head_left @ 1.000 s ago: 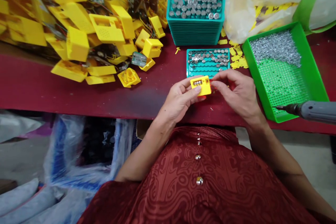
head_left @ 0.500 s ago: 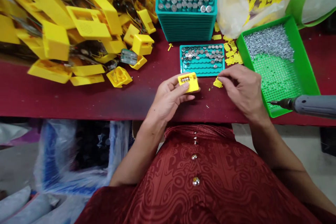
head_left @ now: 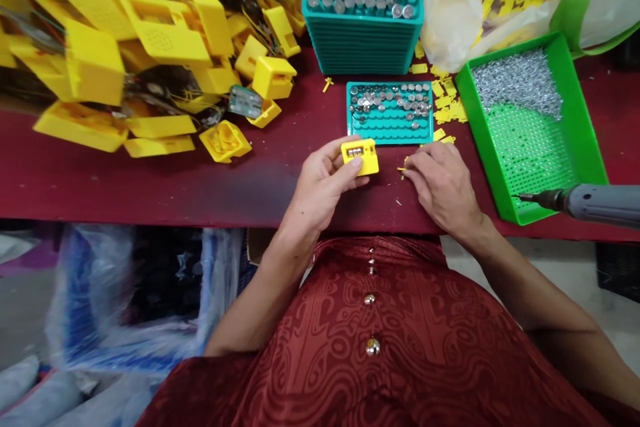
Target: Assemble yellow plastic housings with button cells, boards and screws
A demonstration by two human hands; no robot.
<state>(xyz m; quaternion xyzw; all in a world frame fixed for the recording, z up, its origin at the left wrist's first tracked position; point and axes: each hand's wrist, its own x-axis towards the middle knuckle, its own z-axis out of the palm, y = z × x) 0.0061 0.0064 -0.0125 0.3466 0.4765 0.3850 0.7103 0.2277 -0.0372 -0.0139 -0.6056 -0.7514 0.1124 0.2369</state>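
My left hand (head_left: 323,180) grips a small yellow plastic casing (head_left: 369,161), its thumb pressed on the front. Several silver button cells (head_left: 355,151) sit side by side in the casing's open slot. To the right, the fingers of my right hand (head_left: 440,183) are pinched on a small flat yellow cover (head_left: 401,169), seen nearly edge-on and partly hidden by the fingertips. Just behind both hands lies a teal tray (head_left: 390,132) with loose button cells in its rows. More small yellow covers (head_left: 450,110) are scattered beside that tray.
A stack of teal trays (head_left: 365,47) full of button cells rises at the back. On the right stands a green basket (head_left: 590,140) of screws (head_left: 520,83), with an electric screwdriver (head_left: 600,201) reaching over it. Wired yellow casings (head_left: 95,67) are heaped at left.
My right hand has moved left, toward the casing, and now has the small yellow cover turned edge-on. The left hand stays nearly in place, holding the casing. The camera view has shifted slightly.
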